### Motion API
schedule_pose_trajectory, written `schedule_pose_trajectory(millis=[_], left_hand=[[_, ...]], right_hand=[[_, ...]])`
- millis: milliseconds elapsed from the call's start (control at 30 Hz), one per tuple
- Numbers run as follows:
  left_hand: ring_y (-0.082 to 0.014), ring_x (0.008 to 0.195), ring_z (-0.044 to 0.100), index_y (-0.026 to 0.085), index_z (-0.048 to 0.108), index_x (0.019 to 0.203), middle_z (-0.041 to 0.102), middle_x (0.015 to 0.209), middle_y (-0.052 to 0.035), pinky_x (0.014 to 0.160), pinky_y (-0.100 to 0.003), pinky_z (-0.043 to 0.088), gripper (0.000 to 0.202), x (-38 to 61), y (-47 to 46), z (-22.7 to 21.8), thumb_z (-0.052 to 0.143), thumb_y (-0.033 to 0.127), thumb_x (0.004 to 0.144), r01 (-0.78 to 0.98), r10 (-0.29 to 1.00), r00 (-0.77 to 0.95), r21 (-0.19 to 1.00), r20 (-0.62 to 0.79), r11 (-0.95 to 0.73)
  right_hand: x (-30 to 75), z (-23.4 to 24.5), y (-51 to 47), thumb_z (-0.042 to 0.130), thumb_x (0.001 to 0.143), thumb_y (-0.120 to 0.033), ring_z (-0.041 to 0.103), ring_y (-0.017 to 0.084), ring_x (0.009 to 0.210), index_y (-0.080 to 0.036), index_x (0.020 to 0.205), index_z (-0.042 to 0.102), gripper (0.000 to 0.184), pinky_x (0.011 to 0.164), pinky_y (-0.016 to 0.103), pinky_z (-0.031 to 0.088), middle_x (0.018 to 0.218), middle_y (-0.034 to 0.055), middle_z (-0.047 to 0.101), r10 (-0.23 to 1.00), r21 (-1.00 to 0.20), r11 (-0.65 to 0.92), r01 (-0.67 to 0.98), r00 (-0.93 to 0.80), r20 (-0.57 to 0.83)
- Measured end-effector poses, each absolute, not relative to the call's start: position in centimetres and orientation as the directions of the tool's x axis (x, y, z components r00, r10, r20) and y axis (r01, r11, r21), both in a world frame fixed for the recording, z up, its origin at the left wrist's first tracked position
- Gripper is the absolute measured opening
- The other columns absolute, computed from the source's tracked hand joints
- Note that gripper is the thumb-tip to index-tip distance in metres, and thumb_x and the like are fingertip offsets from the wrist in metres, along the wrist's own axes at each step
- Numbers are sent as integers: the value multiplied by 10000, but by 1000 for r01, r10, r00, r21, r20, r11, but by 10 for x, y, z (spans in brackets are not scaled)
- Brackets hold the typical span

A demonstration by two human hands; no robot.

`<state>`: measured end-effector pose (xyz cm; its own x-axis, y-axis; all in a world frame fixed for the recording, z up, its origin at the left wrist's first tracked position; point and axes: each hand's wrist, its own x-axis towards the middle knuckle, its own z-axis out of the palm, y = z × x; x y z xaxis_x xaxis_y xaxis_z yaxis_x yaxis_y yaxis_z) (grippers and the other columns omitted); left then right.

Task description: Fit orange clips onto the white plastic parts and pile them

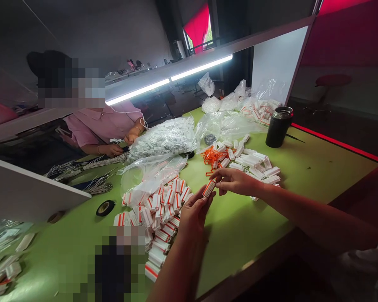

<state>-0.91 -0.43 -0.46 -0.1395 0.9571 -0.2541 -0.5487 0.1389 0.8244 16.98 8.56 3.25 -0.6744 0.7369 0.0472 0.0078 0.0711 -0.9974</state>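
My left hand [193, 209] grips a white connector housing [209, 189] with an orange strip and rows of small holes, held above the green table. At its upper end, the fingers of my right hand [234, 181] are pinched against it; whether they hold a small part is hidden. Just beyond my right hand lies a heap of orange plastic clips [213, 156]. Beside the clips is a pile of plain white housings [255, 162]. Left of my left hand spreads a pile of housings with orange strips [159, 209], partly spilling from a clear bag [149, 172].
A black tumbler [279, 127] stands at the right. Black tape [105, 207] lies on the left of the green table [321, 167]. Across the table a person in a pink shirt [105, 123] handles cables behind a large bag of white parts [165, 136]. A lamp tube [201, 67] hangs above.
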Motion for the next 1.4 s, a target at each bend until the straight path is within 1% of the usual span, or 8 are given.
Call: schedule_pose_trajectory(millis=[233, 667, 867, 1000, 1133, 1267, 1333, 1400], left_hand=[[-273, 1056, 702, 184, 742, 1085, 746, 1127, -102, 1045, -406, 460, 459, -10, -4, -8, 795, 212, 630, -514, 964, -134, 848, -229, 130], [-279, 971, 728, 150, 736, 1051, 753, 1086, -126, 992, -422, 508, 476, -10, -3, -5, 810, 257, 593, -477, 936, -217, 867, -277, 146], [-255, 983, 726, 167, 728, 1069, 753, 1092, -108, 1017, -392, 498, 448, -11, -2, -4, 783, 235, 629, -465, 942, -207, 874, -263, 142], [-255, 1039, 709, 176, 720, 1076, 734, 1153, -119, 993, -357, 518, 427, -11, -2, -2, 783, 262, 663, -449, 956, -183, 884, -229, 125], [-202, 930, 733, 175, 719, 1044, 755, 1088, -112, 920, -295, 549, 397, -10, -1, -3, 798, 238, 660, -438, 952, -156, 882, -264, 173], [-184, 854, 734, 159, 719, 1043, 773, 988, -101, 884, -300, 554, 454, -2, -2, -7, 838, 258, 616, -424, 958, -123, 886, -261, 187], [-193, 824, 733, 146, 722, 1043, 776, 923, -104, 877, -325, 551, 490, 3, -4, -9, 859, 290, 595, -387, 961, -117, 903, -250, 187], [-203, 770, 729, 126, 726, 1055, 773, 862, -111, 838, -339, 549, 538, 8, -5, -11, 871, 344, 585, -336, 968, -93, 922, -235, 192]], right_hand=[[165, 28, 85, 639, 769, -225, 624, 96, 574, -164, 1012, 583, 257, 538, 210, 515, 747, -27, 618, 759, -1000, -18, 5, -651, -17], [160, 25, 77, 595, 765, -210, 596, 90, 536, -172, 975, 530, 223, 516, 204, 495, 671, -54, 590, 769, -999, 32, 31, -640, 5], [156, 24, 74, 538, 792, -133, 551, 73, 500, -173, 975, 534, 187, 510, 194, 468, 647, -71, 549, 795, -978, 175, 116, -602, 71], [166, 38, 80, 651, 813, -222, 552, 83, 604, -184, 1247, 503, 459, 597, 221, 473, 829, -19, 623, 770, -864, 458, 208, -579, 268], [200, 66, 110, 634, 865, -353, 604, 164, 965, -216, 1398, 368, 610, 789, 290, 525, 1249, 112, 559, 823, -788, 567, 240, -128, 553], [264, 81, 162, 653, 848, -393, 434, 243, 1308, -199, 1463, 233, 770, 1061, 410, 420, 1499, 182, 318, 642, -733, 508, 452, 368, 672], [293, 79, 185, 730, 784, -403, 363, 286, 1361, -137, 1466, 211, 897, 1093, 445, 377, 1511, 237, 276, 593, -736, 422, 529, 453, 666], [311, 74, 200, 771, 744, -419, 359, 302, 1351, -77, 1412, 294, 889, 1076, 421, 381, 1444, 273, 365, 596, -699, 416, 582, 406, 693]])
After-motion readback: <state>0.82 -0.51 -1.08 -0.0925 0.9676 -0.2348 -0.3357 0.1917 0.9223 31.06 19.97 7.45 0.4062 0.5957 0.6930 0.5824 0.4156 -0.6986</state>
